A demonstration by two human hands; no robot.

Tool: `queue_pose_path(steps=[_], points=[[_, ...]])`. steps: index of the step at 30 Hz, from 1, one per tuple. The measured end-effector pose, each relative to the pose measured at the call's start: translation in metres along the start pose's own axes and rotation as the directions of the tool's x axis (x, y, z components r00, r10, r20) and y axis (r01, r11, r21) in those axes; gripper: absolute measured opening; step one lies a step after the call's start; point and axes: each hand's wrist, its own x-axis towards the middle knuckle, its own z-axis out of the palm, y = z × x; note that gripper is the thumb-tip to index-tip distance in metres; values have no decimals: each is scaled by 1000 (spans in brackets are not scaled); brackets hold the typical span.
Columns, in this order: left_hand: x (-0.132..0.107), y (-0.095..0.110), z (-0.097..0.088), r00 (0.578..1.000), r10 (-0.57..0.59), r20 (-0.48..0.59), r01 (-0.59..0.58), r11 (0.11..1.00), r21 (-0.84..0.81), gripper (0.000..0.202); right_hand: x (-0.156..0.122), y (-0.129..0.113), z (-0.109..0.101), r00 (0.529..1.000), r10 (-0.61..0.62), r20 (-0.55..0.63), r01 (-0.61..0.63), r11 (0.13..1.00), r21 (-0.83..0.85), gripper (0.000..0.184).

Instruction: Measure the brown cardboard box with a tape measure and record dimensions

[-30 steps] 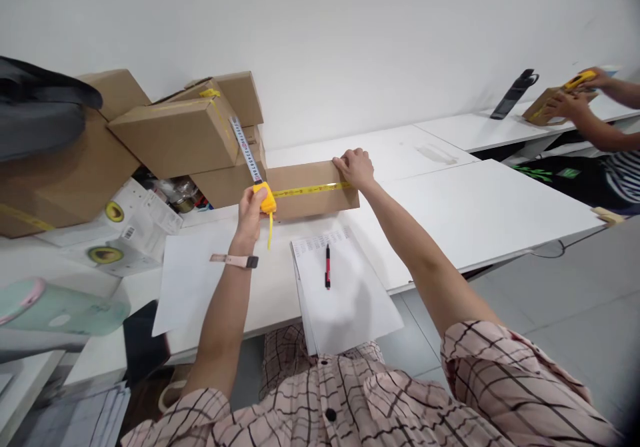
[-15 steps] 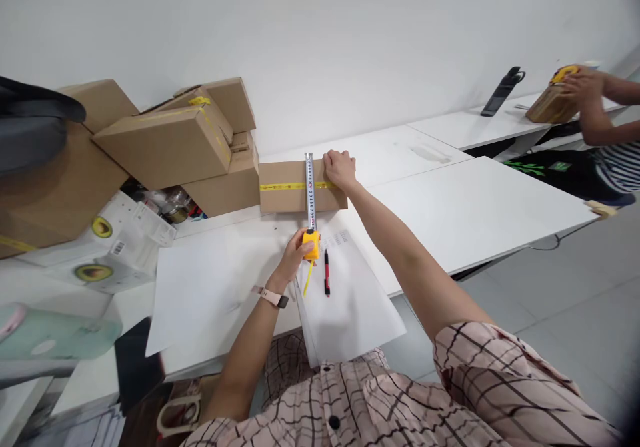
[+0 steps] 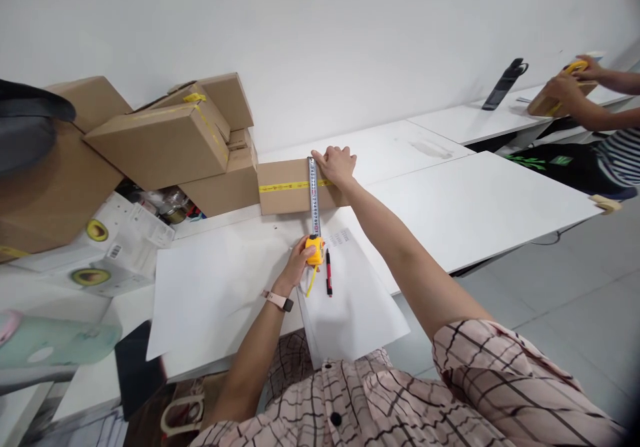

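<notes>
A flat brown cardboard box (image 3: 285, 187) sealed with yellow tape lies on the white table (image 3: 450, 207). My left hand (image 3: 300, 262) is closed round a yellow tape measure (image 3: 315, 249) in front of the box. Its white blade (image 3: 313, 194) runs across the box's top to the far edge. My right hand (image 3: 336, 165) presses the blade's end down on the far edge, fingers curled. A red and black pen (image 3: 329, 273) lies on a printed sheet (image 3: 350, 300) just right of the tape measure.
Stacked cardboard boxes (image 3: 160, 140) and white avocado-printed cartons (image 3: 110, 247) crowd the left. A large blank sheet (image 3: 215, 287) lies before me. At far right another person's hands (image 3: 567, 87) hold a box on a second table, near a black object (image 3: 505, 84).
A second ago the tape measure was at the box's left end with the blade lifted up-left. My left hand brought it in front of the box; the blade now spans the box's depth.
</notes>
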Motion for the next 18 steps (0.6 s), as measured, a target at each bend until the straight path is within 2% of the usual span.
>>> queue_pose_path(steps=[4, 7, 13, 18], points=[[1, -2, 1, 1000, 5, 8, -5, 1000, 18, 58, 0, -2, -1, 1000, 2, -3, -2, 1000, -10, 69], [2, -3, 5, 1000, 16, 20, -16, 1000, 8, 55, -1, -8, -4, 1000, 2, 9, -2, 998, -67, 65], [2, -1, 10, 1000, 21, 23, -20, 1000, -15, 55, -3, -17, -1, 985, -171, 34, 173, 984, -41, 51], [1, 1, 6, 1000, 14, 14, -14, 1000, -14, 50, -1, -13, 4, 981, -192, 15, 193, 980, -48, 54]])
